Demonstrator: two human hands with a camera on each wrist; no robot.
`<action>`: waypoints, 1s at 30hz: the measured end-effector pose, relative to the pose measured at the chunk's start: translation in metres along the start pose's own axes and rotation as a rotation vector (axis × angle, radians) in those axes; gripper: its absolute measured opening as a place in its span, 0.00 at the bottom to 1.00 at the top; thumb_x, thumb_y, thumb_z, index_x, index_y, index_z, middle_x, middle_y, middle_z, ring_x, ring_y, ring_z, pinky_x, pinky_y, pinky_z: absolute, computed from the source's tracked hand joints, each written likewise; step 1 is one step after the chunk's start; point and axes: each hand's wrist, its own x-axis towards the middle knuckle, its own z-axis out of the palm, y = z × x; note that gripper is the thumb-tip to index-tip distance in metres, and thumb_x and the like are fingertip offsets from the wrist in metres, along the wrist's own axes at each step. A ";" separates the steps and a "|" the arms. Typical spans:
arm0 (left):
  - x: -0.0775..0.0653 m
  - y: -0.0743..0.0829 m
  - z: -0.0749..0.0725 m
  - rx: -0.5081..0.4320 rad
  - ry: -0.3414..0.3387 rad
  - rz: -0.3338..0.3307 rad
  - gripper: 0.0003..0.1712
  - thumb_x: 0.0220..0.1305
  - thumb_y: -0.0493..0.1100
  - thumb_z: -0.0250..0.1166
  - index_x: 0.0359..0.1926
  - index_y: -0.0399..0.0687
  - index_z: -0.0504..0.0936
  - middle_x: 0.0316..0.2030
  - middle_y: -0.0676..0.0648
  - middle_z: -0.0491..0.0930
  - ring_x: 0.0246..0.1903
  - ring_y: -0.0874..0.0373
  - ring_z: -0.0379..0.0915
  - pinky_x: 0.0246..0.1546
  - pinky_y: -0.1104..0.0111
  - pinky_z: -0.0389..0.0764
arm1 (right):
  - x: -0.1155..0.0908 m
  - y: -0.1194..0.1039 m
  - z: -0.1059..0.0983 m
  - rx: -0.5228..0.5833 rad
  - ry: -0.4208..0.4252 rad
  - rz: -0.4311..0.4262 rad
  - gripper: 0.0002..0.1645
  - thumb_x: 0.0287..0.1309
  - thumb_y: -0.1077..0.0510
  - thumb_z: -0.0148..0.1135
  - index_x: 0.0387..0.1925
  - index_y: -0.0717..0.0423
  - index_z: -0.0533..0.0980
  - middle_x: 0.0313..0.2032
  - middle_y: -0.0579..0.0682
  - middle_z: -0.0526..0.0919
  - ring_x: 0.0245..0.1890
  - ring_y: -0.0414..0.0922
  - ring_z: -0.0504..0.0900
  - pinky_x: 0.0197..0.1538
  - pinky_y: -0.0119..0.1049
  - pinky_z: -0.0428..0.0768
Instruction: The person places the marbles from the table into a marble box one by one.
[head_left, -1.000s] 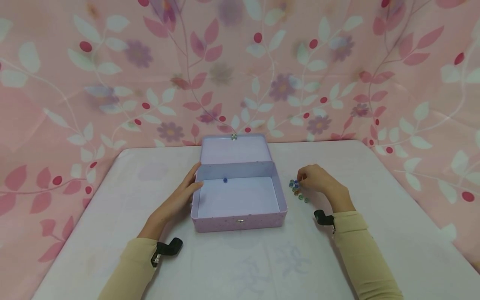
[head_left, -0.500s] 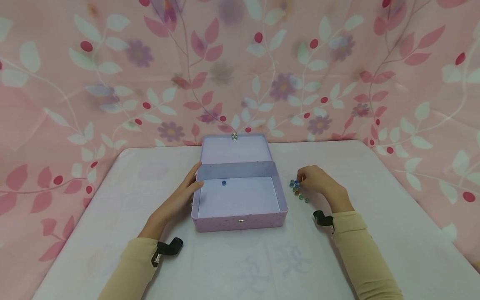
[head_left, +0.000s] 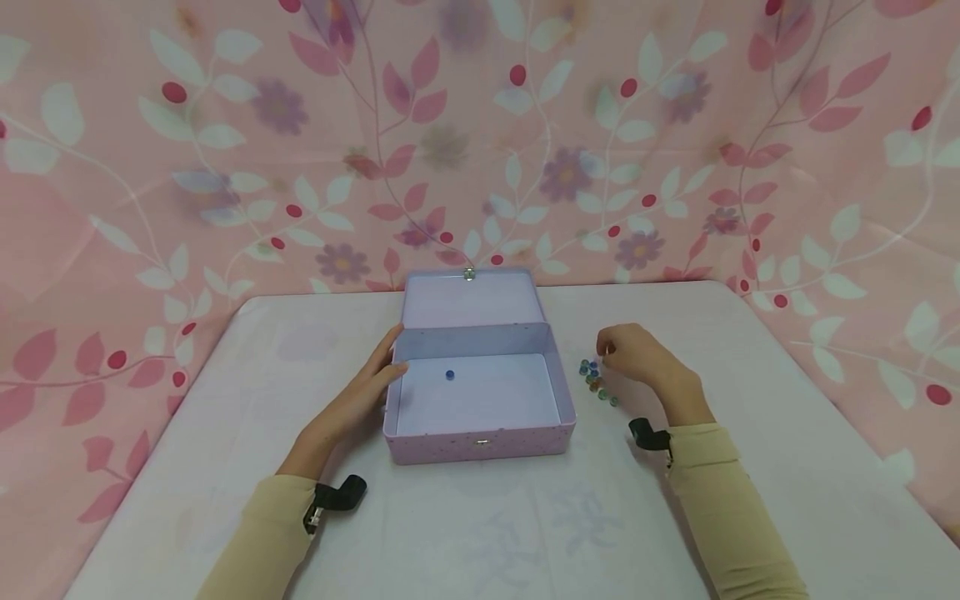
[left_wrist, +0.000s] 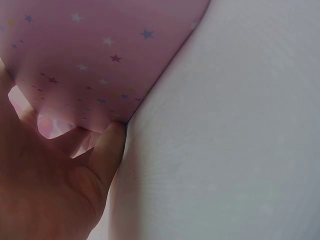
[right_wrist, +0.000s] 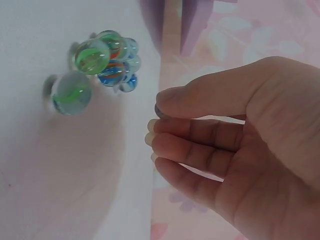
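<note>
A lidded tin box [head_left: 480,450], lilac with small stars, stands with its lid raised at the back. Its left side is held by my left hand [head_left: 369,383], thumb over the rim; the left wrist view has that hand [left_wrist: 70,185] at the starry wall. One blue marble [head_left: 450,375] lies inside. To the right of the box my right hand [head_left: 637,358] pinches a marble [right_wrist: 158,111] between thumb and fingertips, mostly covered by the thumb in the right wrist view. Several glass marbles [right_wrist: 92,57], green, blue and orange, lie clustered on the table beside that hand.
A white cloth covers the table [head_left: 480,533]. Behind it and at the sides hangs a pink floral curtain [head_left: 480,125]. The raised lid [head_left: 472,300] stands near the table's back edge.
The blue marble inside the box has rolled toward the front. My right hand has risen slightly from the marble cluster. My left hand stays on the box.
</note>
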 end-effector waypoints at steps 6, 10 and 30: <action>0.000 -0.001 0.000 -0.013 -0.002 0.005 0.37 0.73 0.64 0.48 0.73 0.91 0.38 0.80 0.55 0.32 0.80 0.44 0.27 0.67 0.29 0.49 | -0.002 -0.006 -0.005 0.004 0.062 -0.077 0.10 0.56 0.67 0.56 0.38 0.63 0.81 0.29 0.53 0.79 0.32 0.48 0.75 0.36 0.39 0.75; 0.000 -0.001 0.000 -0.006 0.000 0.007 0.37 0.74 0.64 0.47 0.74 0.91 0.37 0.80 0.56 0.32 0.80 0.44 0.28 0.67 0.29 0.48 | -0.005 -0.016 -0.011 0.004 0.081 -0.105 0.09 0.58 0.66 0.58 0.39 0.63 0.82 0.28 0.52 0.79 0.31 0.47 0.74 0.36 0.39 0.74; 0.000 -0.002 0.000 -0.013 -0.002 0.019 0.36 0.76 0.59 0.46 0.75 0.88 0.37 0.80 0.57 0.32 0.80 0.44 0.27 0.67 0.29 0.47 | -0.020 -0.068 -0.021 0.042 0.135 -0.267 0.07 0.59 0.67 0.63 0.39 0.58 0.82 0.33 0.49 0.81 0.36 0.46 0.76 0.43 0.41 0.78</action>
